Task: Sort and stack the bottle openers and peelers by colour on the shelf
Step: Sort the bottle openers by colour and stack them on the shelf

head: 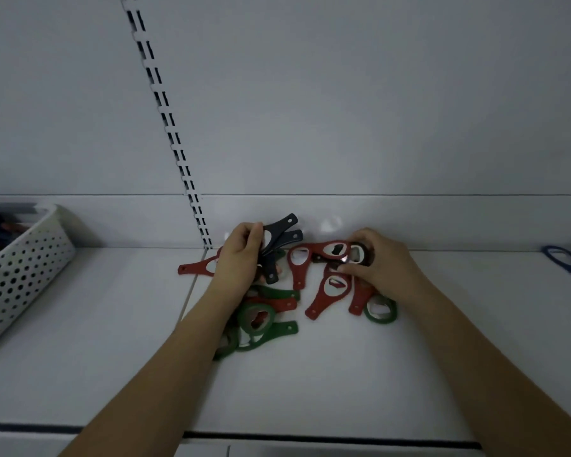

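A heap of red, green and black bottle openers lies on the white shelf (310, 374) near its back wall. My left hand (239, 257) grips a fanned bunch of black openers (282, 237), lifted above the heap. My right hand (381, 258) pinches the ring end of another black opener (358, 253) that lies among several red openers (327, 291). Green openers (261, 321) sit at the front of the heap, partly under my left forearm. One more red opener (195, 268) pokes out to the left of my left hand.
A white perforated basket (17, 268) holding dark items stands at the left. A blue opener (566, 263) lies at the far right edge, with something red beside it. A slotted upright (175, 136) runs up the back wall. The shelf's front edge is near me.
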Motion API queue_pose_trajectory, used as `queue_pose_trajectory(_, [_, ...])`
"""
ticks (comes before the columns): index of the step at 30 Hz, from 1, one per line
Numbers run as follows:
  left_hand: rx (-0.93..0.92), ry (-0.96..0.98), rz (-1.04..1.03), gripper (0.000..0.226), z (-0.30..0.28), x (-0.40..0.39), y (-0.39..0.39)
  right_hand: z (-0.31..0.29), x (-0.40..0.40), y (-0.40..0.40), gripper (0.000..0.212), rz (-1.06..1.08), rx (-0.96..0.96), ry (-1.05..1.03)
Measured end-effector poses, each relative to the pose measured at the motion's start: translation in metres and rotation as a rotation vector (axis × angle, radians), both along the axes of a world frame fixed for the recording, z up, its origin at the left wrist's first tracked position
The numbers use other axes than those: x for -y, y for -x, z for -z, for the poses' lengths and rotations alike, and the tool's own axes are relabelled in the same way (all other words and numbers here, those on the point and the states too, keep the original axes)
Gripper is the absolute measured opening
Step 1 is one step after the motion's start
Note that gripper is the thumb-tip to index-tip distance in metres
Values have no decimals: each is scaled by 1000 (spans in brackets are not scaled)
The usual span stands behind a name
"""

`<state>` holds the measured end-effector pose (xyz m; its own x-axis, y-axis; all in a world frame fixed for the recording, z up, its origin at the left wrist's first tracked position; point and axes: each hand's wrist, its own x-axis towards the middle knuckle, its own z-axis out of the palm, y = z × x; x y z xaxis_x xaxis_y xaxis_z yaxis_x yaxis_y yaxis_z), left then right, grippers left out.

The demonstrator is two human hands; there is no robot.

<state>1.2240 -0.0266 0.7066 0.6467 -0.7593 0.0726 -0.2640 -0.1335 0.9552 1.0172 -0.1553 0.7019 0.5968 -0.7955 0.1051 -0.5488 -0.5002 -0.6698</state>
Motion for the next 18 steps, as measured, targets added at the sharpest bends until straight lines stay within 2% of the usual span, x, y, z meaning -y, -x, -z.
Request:
queue_pose_trajectory(3, [38, 60, 1, 28, -2, -4, -2, -3, 6, 9, 36, 17, 100, 13])
queue_pose_trajectory(9, [137, 172, 66, 16, -7, -6, 4, -25, -1, 11, 16, 193, 537, 48])
queue_pose_trajectory(11, [124, 168, 108, 14, -7, -6, 8, -35, -10, 5, 12, 157, 604, 37])
queue_pose_trajectory(13, [129, 166, 163, 12, -8, -6, 12, -43, -20, -7, 12, 41, 540, 21])
queue_pose_trajectory(15, [158, 166, 198, 15, -8, -7, 17, -46, -28, -21, 13, -70, 383, 66])
queue_pose_trajectory(18, [152, 161, 215, 18, -7, -8, 19, -44, -33, -36, 11, -127, 280, 68])
